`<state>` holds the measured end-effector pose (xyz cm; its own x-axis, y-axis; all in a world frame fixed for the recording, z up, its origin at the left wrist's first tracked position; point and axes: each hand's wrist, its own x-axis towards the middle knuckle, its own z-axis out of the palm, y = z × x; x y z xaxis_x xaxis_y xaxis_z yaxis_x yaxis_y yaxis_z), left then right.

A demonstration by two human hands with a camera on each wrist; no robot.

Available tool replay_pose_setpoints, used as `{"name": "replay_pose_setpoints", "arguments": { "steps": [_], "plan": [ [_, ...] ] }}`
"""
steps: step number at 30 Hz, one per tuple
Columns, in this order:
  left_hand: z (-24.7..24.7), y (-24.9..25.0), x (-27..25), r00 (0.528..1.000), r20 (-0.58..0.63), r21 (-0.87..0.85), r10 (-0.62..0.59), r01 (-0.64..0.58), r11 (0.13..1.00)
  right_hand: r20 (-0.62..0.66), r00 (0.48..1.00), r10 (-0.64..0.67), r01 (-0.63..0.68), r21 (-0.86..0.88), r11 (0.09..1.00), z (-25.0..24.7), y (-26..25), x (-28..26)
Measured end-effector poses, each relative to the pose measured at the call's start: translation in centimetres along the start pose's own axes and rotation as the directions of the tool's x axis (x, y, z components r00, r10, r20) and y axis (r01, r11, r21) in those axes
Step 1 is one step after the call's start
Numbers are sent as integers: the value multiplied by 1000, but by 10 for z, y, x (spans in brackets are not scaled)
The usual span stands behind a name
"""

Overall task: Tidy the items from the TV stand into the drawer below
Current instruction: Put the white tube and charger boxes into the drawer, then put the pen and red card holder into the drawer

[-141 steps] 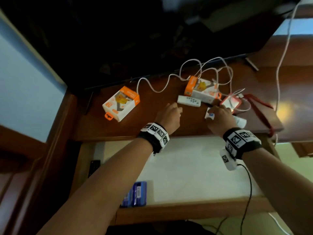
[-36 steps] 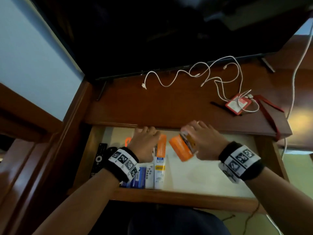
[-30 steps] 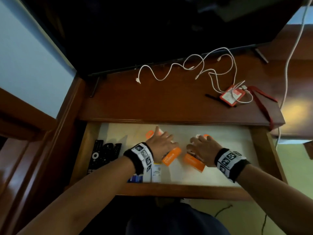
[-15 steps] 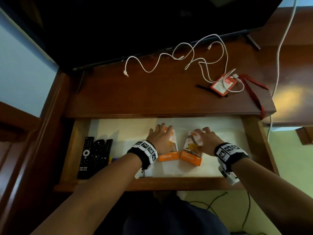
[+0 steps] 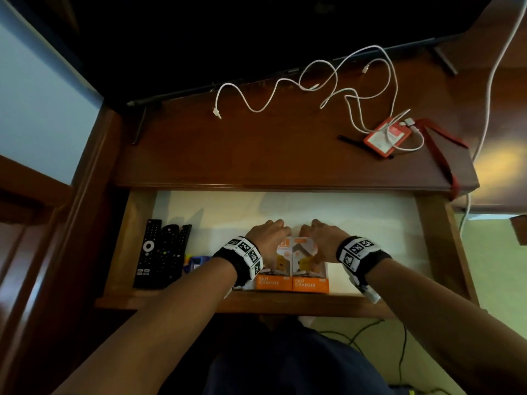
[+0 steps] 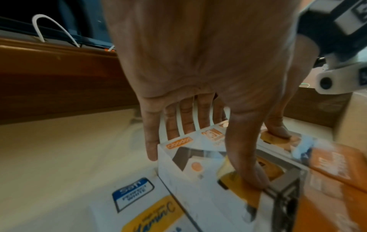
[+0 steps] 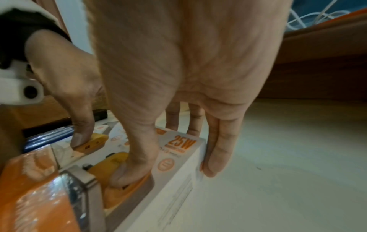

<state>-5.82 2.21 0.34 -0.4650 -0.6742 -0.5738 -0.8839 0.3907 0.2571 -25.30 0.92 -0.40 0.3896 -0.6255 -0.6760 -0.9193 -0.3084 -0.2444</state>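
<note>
Charger boxes, two of them with "FAST CHARGER" on orange bands, lie flat and side by side against the front rail of the open drawer [image 5: 433, 223]; the left charger box [image 5: 273, 276] and the right charger box [image 5: 309, 276] touch along their long edges, which looks like deliberate squaring-up so they take little room. The left hand [image 5: 268, 238] rests on its box with the thumb pressed on the clear window and the straight fingers draped over the far and outer edges; the right hand [image 5: 322, 238] mirrors it on the other box, thumb on top, fingers down the outer side. Neither hand curls round anything; both seem to be pushing the pair together and toward the front.

A white-and-yellow carton [image 6: 139, 208] lies just left of the left box, and three black remotes [image 5: 161, 252] sit in the drawer's left end with something blue [image 5: 196, 262] between them and the boxes.

On the worktop [image 5: 256, 155], well apart from the hands, a white cable [image 5: 336, 81] sprawls in loops and a red card holder [image 5: 387, 136] with its lanyard lies near the right end, so I judge the tidying only partly done.
</note>
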Motion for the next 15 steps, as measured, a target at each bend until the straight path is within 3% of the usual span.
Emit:
{"name": "replay_pose_setpoints", "arguments": {
  "steps": [7,10,11,12,13,15],
  "plan": [
    [2,3,-2,999,5,-8,-32,32,999,7,1000,-15,16,-61,998,-3,0,-7],
    [-29,15,2,982,-173,-150,-74,48,988,-149,989,9,7,105,994,-29,7,-17],
    [-45,21,4,957,-276,-203,-89,32,979,-282,959,35,31,226,974,-41,14,-21],
    [-63,27,10,922,-375,-231,-98,10,973,-444,891,91,65,325,943,-55,23,-25],
    [-81,33,18,883,-459,-238,-100,-14,971,-608,777,165,114,393,912,-70,35,-28],
    [-117,45,40,827,-556,-211,-81,-46,976,-750,579,320,137,476,869,-105,61,-38]
  ]
}}
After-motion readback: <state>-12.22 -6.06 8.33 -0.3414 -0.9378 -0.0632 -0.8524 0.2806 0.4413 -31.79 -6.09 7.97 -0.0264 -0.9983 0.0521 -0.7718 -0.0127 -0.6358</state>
